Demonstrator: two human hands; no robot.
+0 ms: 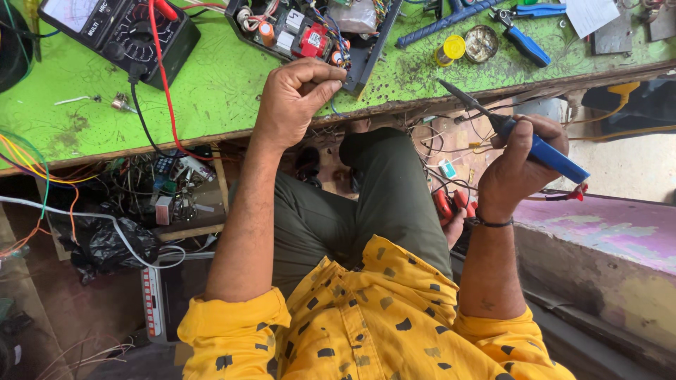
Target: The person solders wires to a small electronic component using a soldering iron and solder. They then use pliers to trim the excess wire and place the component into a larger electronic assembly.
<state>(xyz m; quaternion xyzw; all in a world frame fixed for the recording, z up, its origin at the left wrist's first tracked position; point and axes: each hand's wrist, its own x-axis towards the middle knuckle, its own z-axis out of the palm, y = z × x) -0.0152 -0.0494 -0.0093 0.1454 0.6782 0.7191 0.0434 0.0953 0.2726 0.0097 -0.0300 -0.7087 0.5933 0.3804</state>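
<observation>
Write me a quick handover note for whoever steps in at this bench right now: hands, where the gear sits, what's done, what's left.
Left hand: fingers pinched together at the front edge of the open circuit board; anything between them is too small to tell.
Right hand: holding the blue-handled soldering iron, tip raised and pointing toward the bench, clear of the board.
On the green bench: analog multimeter with red and black leads at the left, yellow solder spool and round tin to the right of the board, blue-handled pliers beyond.
Done: board open, iron in hand.
Left: iron not yet on the board.
</observation>
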